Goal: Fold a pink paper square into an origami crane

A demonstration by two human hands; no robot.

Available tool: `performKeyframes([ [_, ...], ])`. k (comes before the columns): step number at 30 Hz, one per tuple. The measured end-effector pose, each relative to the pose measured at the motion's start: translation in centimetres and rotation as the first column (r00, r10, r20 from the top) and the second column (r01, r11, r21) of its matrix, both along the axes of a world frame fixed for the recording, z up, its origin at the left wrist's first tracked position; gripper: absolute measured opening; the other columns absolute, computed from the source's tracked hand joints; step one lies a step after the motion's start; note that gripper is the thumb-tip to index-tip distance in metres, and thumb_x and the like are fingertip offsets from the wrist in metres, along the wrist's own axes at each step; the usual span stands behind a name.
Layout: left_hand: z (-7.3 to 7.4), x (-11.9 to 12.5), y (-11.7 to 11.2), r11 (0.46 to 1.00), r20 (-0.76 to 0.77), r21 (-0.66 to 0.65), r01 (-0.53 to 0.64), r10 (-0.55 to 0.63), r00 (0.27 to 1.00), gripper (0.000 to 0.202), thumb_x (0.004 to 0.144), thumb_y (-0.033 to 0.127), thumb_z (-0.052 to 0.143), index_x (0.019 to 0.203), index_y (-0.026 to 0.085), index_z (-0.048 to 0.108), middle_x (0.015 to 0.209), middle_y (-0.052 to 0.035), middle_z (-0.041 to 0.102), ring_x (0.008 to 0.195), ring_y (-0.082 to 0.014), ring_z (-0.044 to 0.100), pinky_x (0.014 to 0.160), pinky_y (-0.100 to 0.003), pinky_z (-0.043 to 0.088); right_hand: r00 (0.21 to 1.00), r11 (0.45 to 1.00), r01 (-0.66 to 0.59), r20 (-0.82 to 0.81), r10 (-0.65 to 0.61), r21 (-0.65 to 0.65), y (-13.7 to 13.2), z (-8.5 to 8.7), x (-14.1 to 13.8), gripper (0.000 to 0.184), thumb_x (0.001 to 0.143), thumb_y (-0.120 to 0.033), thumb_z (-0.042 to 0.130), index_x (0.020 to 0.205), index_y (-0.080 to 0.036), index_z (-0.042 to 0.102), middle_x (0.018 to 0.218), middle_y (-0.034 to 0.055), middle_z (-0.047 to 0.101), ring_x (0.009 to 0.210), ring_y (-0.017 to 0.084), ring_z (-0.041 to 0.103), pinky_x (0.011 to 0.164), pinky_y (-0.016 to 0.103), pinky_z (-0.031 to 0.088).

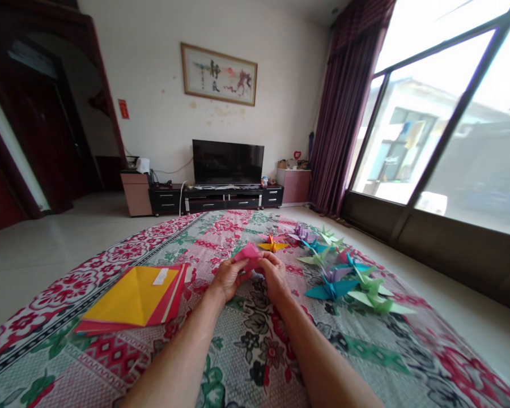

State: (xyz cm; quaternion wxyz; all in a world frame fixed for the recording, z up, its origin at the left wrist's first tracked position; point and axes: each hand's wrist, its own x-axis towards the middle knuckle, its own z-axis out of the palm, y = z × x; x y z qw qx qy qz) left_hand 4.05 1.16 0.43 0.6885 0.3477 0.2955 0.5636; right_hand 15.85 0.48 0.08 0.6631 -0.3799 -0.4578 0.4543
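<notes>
Both my hands pinch a folded pink paper (249, 254) just above a flowered blanket (255, 345). My left hand (228, 277) grips its left side with closed fingers. My right hand (272, 275) holds its right side, fingers closed too. A stack of coloured paper sheets (136, 297), yellow on top, lies to the left of my left arm. A yellow paper crane (272, 245) sits just beyond the pink paper.
Several folded paper cranes, blue (330, 289), green (376, 300) and purple (300, 232), lie in a cluster to the right. Beyond the blanket stand a television (228, 162) on a low dark cabinet (221, 198), a large window (442, 119) at right and a dark doorway (38, 130) at left.
</notes>
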Motion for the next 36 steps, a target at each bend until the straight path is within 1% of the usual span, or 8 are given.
performKeyframes([
  [5,-0.06,-0.38,-0.08,0.998,-0.022,0.029,0.061,-0.061,0.998,0.025,0.063,0.017,0.07,0.086,0.011,0.066,0.083,-0.008,0.068,0.071,-0.0156,0.062,0.054,-0.023,0.053,0.999,0.999,-0.025,-0.026,0.024,-0.021,0.15,-0.14,0.22,0.011,0.062,-0.028,0.058,0.065,-0.018,0.059,0.059,-0.0038,0.054,0.056,0.009,0.047,0.057,0.022,0.04],
  [8,0.05,-0.58,-0.12,0.996,-0.025,0.038,0.08,-0.079,0.997,0.025,0.066,0.019,0.068,0.089,0.012,0.065,0.085,-0.0086,0.067,0.07,-0.0154,0.061,0.053,-0.024,0.053,0.999,0.999,-0.035,-0.034,0.034,-0.026,0.26,-0.26,0.25,0.012,0.062,-0.028,0.057,0.065,-0.017,0.058,0.06,-0.0032,0.053,0.056,0.009,0.047,0.057,0.022,0.04],
  [11,0.22,-0.69,-0.19,0.996,-0.049,0.033,0.084,-0.083,0.995,0.026,0.067,0.019,0.066,0.092,0.013,0.064,0.084,-0.0082,0.067,0.066,-0.0141,0.061,0.05,-0.022,0.052,0.998,0.999,-0.041,-0.039,0.04,-0.021,0.27,-0.38,0.3,0.012,0.063,-0.029,0.056,0.066,-0.017,0.056,0.06,-0.0034,0.052,0.055,0.009,0.045,0.055,0.022,0.039],
  [18,0.55,-0.68,-0.36,0.994,-0.102,0.016,0.11,-0.108,0.989,0.028,0.072,0.03,0.063,0.093,0.012,0.064,0.076,-0.0076,0.067,0.059,-0.0118,0.058,0.045,-0.02,0.049,0.992,1.0,-0.004,0.127,0.002,0.013,-0.04,0.02,0.42,0.016,0.066,-0.033,0.053,0.066,-0.017,0.057,0.056,-0.004,0.049,0.052,0.009,0.042,0.05,0.02,0.035],
  [21,0.48,-0.57,-0.18,0.997,-0.095,-0.001,0.074,-0.073,0.993,0.025,0.072,0.03,0.063,0.091,0.013,0.064,0.074,-0.0059,0.066,0.059,-0.0114,0.058,0.044,-0.019,0.049,0.989,1.0,0.014,0.149,-0.017,0.016,-0.03,0.16,0.44,0.018,0.065,-0.034,0.054,0.068,-0.017,0.059,0.057,-0.0033,0.051,0.053,0.01,0.044,0.051,0.02,0.036],
  [26,0.31,-0.37,0.1,1.0,-0.079,-0.019,-0.013,0.011,0.997,0.024,0.07,0.027,0.065,0.09,0.014,0.064,0.072,-0.004,0.066,0.058,-0.0104,0.057,0.043,-0.018,0.047,0.995,1.0,0.026,0.094,-0.026,0.0,0.39,-0.18,0.55,0.024,0.067,-0.037,0.053,0.08,-0.02,0.064,0.071,-0.0009,0.06,0.06,0.012,0.051,0.056,0.022,0.041],
  [30,0.33,-0.27,0.12,0.998,-0.063,-0.032,-0.048,0.046,0.997,0.026,0.068,0.029,0.067,0.089,0.012,0.064,0.072,-0.0043,0.065,0.056,-0.0095,0.057,0.043,-0.017,0.046,0.998,0.999,0.023,0.052,-0.022,-0.027,0.53,-0.31,0.58,0.025,0.066,-0.038,0.054,0.079,-0.018,0.064,0.077,0.0015,0.062,0.064,0.012,0.054,0.057,0.022,0.043],
  [36,0.41,-0.01,0.08,0.995,-0.073,-0.035,-0.088,0.086,0.994,0.026,0.067,0.032,0.067,0.084,0.012,0.065,0.069,-0.0035,0.065,0.055,-0.0098,0.056,0.044,-0.019,0.046,0.999,0.999,0.002,0.053,-0.001,-0.037,0.3,-0.19,0.5,0.025,0.065,-0.035,0.056,0.083,-0.019,0.063,0.078,0.0013,0.062,0.065,0.012,0.054,0.059,0.023,0.044],
])
